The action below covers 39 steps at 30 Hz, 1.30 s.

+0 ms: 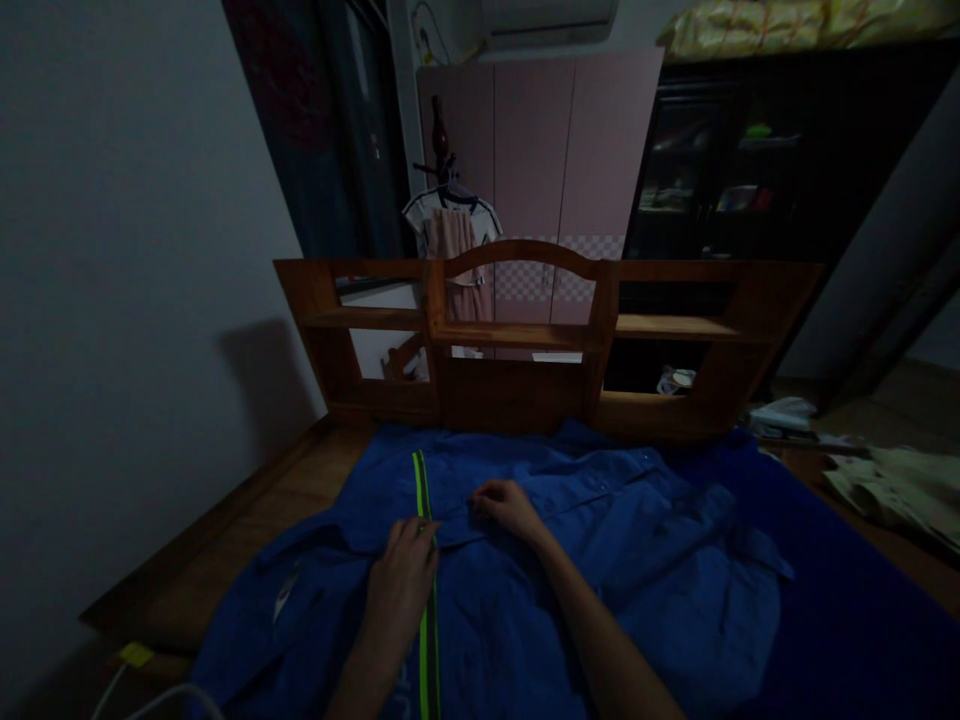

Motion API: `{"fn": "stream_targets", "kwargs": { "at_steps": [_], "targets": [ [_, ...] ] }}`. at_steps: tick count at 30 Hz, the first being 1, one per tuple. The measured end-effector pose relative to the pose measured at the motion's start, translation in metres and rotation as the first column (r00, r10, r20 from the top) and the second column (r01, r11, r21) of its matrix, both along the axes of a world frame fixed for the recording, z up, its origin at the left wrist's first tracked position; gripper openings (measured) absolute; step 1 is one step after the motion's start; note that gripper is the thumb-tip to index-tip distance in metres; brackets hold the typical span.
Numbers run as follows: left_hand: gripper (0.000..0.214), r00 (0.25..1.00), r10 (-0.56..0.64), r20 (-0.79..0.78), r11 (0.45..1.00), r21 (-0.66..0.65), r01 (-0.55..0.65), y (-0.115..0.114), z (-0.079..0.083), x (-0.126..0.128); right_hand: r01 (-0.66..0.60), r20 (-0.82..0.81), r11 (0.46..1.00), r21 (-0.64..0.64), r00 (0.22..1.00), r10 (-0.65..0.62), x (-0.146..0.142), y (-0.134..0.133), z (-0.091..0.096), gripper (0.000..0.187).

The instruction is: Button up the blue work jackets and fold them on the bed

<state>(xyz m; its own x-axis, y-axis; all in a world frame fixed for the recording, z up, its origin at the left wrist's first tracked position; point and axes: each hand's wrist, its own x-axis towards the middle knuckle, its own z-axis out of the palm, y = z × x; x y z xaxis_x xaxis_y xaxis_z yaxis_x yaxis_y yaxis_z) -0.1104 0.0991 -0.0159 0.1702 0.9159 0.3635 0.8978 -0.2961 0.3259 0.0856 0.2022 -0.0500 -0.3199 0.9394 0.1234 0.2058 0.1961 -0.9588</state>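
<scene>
Your left hand (405, 562) rests across the green stripe (424, 650) of the blue garment (660, 570), spread before the wooden shelf unit (517, 395); your right hand (506, 507) sits just beside, fingers curled at the cloth; whether either grips fabric, I cannot tell.

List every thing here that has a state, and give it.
Blue garment: spread out, wrinkled.
Left hand: palm down on the garment.
Right hand: fingers bent, at the garment.
Green stripe: partly covered by the left hand.
Pink wardrobe: shut.
White shirt: hanging up.
Wooden headboard: upright.
</scene>
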Motion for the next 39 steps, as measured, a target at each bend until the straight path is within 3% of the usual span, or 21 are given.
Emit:
{"fn": "stream_targets", "kwargs": {
  "at_steps": [8,12,17,29,39],
  "targets": [
    [0.025,0.979,0.051,0.195,0.993,0.098,-0.071,-0.003,-0.033,-0.020,0.000,0.036,0.999,0.042,0.999,-0.002,0.000,-0.005,0.003,0.021],
    [0.022,0.952,0.090,0.292,0.989,0.088,-0.121,-0.010,-0.028,-0.018,0.005,0.062,0.998,0.060,0.998,-0.009,-0.001,-0.006,0.004,0.020],
    [0.022,0.934,0.070,0.350,0.995,0.037,-0.088,-0.018,-0.021,-0.021,0.017,0.079,0.997,0.072,0.997,-0.023,-0.001,-0.006,0.004,0.020],
    [0.030,0.975,-0.078,0.209,0.997,0.018,0.076,-0.011,-0.014,-0.037,0.016,0.098,0.998,0.063,0.995,-0.022,0.000,-0.009,0.013,0.022],
    [0.025,0.990,0.129,0.048,0.988,0.082,-0.133,-0.019,-0.013,-0.020,0.017,0.089,0.998,0.059,0.996,-0.023,0.000,-0.008,0.010,0.022]
  ]
}}
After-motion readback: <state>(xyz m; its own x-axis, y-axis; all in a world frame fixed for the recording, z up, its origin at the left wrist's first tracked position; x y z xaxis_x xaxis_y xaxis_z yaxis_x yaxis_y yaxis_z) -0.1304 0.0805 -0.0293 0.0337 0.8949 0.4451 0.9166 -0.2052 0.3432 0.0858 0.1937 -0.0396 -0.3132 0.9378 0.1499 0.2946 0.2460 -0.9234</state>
